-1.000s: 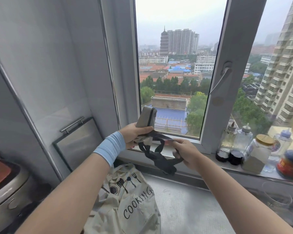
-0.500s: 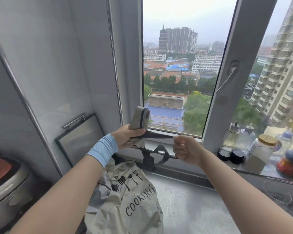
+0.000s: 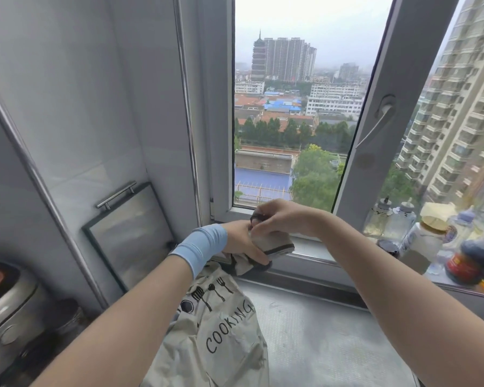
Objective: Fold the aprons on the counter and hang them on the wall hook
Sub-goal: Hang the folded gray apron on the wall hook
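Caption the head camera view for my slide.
Left hand holds a folded apron, right hand pinches its dark strap, above the COOKING apron.

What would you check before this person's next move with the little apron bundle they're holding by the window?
1. Grip of left hand on folded apron: ok.
2. Pinch of right hand on dark strap, above the bundle: ok.
3. Strap secured round the bundle: cannot tell, fingers hide it.
4. Sight of the wall hook: not ok, none in view.
5. Folding of the COOKING apron: not ok, it lies crumpled on the counter.
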Action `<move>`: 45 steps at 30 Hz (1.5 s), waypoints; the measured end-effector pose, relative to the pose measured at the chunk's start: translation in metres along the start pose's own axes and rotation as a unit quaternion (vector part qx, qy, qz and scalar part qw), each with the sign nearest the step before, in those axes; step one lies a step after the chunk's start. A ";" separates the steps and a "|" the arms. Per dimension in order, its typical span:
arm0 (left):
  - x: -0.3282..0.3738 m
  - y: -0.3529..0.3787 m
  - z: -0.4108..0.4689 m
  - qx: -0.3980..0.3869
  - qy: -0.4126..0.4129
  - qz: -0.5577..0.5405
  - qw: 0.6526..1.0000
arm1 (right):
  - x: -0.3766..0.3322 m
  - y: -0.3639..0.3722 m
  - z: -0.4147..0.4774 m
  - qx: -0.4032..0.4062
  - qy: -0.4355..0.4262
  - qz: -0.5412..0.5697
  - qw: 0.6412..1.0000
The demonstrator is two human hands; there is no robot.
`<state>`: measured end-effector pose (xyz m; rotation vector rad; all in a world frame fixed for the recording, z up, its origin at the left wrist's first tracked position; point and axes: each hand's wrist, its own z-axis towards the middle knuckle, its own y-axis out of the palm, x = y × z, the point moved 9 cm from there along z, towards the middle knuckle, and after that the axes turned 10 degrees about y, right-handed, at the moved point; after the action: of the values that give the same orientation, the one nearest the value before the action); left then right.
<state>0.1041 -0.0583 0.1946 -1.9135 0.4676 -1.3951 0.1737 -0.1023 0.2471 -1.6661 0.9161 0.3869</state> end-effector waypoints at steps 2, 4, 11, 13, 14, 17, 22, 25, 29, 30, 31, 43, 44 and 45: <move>-0.004 -0.002 -0.001 0.025 0.025 -0.083 0.996 | 0.002 -0.001 -0.001 0.042 -0.019 -0.046 0.998; -0.005 0.000 -0.004 0.040 0.045 -0.194 0.979 | 0.003 -0.004 -0.002 0.076 -0.043 -0.041 0.995; -0.011 -0.013 0.004 0.094 0.069 -0.343 0.932 | 0.010 -0.025 -0.005 0.144 -0.114 0.062 0.981; -0.016 -0.026 0.007 0.122 0.062 -0.386 0.912 | 0.030 -0.039 -0.010 0.238 -0.123 0.169 0.948; -0.017 -0.029 0.008 0.130 0.056 -0.418 0.897 | 0.045 -0.043 -0.015 0.296 -0.118 0.227 0.920; -0.016 -0.028 0.014 0.128 0.048 -0.485 0.864 | 0.078 -0.022 -0.015 0.316 -0.089 0.293 0.898; -0.006 -0.022 0.027 0.128 0.073 -0.583 0.799 | 0.084 0.041 0.017 0.101 -0.054 0.217 0.970; -0.005 -0.022 0.034 0.131 0.080 -0.638 0.755 | 0.095 0.038 0.031 0.079 -0.018 0.330 0.941; -0.010 -0.030 0.035 0.150 0.064 -0.612 0.774 | 0.101 0.019 0.023 0.093 -0.024 0.292 0.952; -0.015 -0.034 0.035 0.164 0.051 -0.600 0.782 | 0.104 0.012 0.019 0.111 -0.018 0.296 0.949; -0.021 -0.037 0.035 0.182 0.037 -0.590 0.786 | 0.112 0.002 0.015 0.147 -0.013 0.298 0.943; -0.006 -0.030 0.038 0.140 0.009 -0.638 0.757 | 0.080 0.033 0.040 -0.012 -0.067 0.371 0.926; -0.001 -0.027 0.037 0.127 0.002 -0.637 0.760 | 0.078 0.032 0.042 -0.003 -0.068 0.400 0.914; -0.003 -0.029 0.035 0.131 -0.003 -0.634 0.762 | 0.077 0.026 0.040 0.011 -0.063 0.411 0.910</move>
<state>0.1324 -0.0249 0.2081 -1.9605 -1.2468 -2.0371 0.2122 -0.0947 0.1649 -1.1420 1.4927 1.0302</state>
